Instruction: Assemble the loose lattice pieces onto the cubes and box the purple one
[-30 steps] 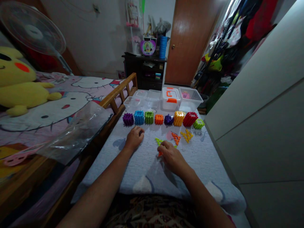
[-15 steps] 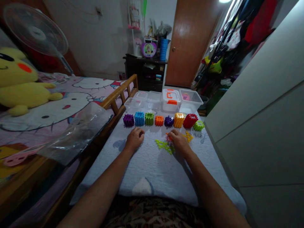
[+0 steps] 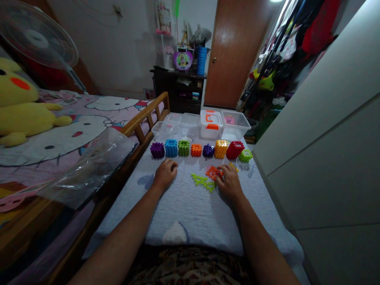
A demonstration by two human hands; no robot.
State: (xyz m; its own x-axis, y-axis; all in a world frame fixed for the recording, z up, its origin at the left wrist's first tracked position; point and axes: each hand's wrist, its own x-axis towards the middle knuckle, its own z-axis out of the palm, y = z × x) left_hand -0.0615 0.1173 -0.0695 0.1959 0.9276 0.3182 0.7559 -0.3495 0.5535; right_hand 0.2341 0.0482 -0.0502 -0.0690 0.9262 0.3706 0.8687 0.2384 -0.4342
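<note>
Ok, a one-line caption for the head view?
Right hand on orange lattice pieces, left hand resting below a row of toy blocks.

a home bedroom is shown, as is made plain by the bed [image 3: 74, 114] with its cartoon cover. a stuffed toy [image 3: 16, 103] is laid on the bed, a fan [image 3: 37, 35] is placed just beyond it, and a dresser [image 3: 178, 89], a wooden door [image 3: 234, 55] and hung clothes [image 3: 297, 43] are seen past its far end.

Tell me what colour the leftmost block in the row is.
The leftmost lattice block is purple, clearest in the head view.
</note>
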